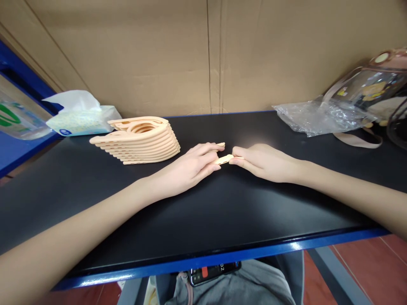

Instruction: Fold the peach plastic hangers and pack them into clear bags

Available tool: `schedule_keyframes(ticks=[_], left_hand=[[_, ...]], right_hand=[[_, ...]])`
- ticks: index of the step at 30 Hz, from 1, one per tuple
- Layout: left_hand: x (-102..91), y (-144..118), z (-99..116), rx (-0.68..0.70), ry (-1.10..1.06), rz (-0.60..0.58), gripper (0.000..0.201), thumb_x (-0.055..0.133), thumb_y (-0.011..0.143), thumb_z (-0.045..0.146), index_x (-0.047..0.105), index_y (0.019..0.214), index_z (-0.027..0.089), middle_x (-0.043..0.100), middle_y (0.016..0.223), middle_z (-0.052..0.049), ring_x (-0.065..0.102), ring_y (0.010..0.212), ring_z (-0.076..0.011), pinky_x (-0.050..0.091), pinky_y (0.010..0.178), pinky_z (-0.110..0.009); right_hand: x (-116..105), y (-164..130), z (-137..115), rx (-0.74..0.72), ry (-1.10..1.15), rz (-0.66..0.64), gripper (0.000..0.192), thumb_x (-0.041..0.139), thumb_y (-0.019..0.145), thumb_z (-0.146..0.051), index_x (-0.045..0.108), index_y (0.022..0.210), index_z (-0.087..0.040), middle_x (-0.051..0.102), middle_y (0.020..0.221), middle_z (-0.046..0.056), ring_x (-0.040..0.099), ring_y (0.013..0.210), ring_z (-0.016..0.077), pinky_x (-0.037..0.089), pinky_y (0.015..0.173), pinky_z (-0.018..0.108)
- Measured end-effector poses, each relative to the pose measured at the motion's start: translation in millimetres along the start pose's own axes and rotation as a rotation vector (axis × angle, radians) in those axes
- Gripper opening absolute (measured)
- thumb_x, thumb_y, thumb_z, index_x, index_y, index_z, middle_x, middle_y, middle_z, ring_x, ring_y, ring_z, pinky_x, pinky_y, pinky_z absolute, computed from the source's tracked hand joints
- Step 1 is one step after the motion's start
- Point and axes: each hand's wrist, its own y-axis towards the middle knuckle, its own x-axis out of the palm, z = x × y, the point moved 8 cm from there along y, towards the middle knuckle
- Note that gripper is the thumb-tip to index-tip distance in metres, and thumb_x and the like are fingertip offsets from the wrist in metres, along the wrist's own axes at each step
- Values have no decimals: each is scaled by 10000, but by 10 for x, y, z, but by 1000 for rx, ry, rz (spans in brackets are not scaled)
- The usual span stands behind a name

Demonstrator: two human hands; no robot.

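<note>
A small peach plastic piece (223,159) lies at the middle of the black table (197,212), held between both hands. My left hand (190,166) lies flat with its fingers curled over the piece's left end; another peach tip shows by its fingertips. My right hand (263,161) pinches the right end. A stack of several peach plastic hangers (140,140) sits just left of my left hand, apart from it.
A tissue pack (79,116) lies at the back left, and crumpled clear plastic (321,116) and a transparent bag (369,91) at the back right. A cardboard wall stands behind. The table's blue front edge (222,256) is near; a phone (213,271) rests on my lap.
</note>
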Motion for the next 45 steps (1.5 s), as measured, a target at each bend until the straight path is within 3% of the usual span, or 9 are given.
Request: schedule_keyframes(ticks=[13, 26, 36, 45], left_hand=[[-10, 12, 21, 8, -36, 15, 279, 374, 1023, 346, 596, 1089, 191, 424, 1478, -80, 363, 1388, -217, 324, 1146, -396], [10, -7, 28, -1, -7, -17, 319, 336, 1034, 359, 582, 1160, 200, 432, 1472, -85, 345, 1405, -213, 295, 1163, -412], [21, -9, 7, -8, 6, -38, 337, 335, 1035, 360, 602, 1147, 187, 417, 1488, -78, 335, 1407, -199, 278, 1170, -377], [5, 13, 4, -15, -22, -9, 309, 361, 1026, 359, 612, 1113, 200, 421, 1483, -72, 376, 1379, -223, 304, 1152, -394]], right_hand=[[-60, -28, -32, -58, 246, 37, 420, 267, 1006, -510, 395, 734, -217, 440, 637, -44, 396, 545, 111, 265, 549, 257], [17, -9, 16, -34, 0, -4, 372, 242, 1009, -484, 418, 807, -226, 423, 585, -38, 377, 489, 137, 237, 509, 252], [37, 3, -48, -81, -388, -17, 408, 185, 1022, -434, 504, 919, -202, 505, 582, -2, 383, 435, 162, 165, 479, 259], [-9, -17, -9, -35, -58, 14, 353, 251, 1008, -467, 353, 764, -234, 396, 555, -51, 329, 461, 130, 211, 499, 254]])
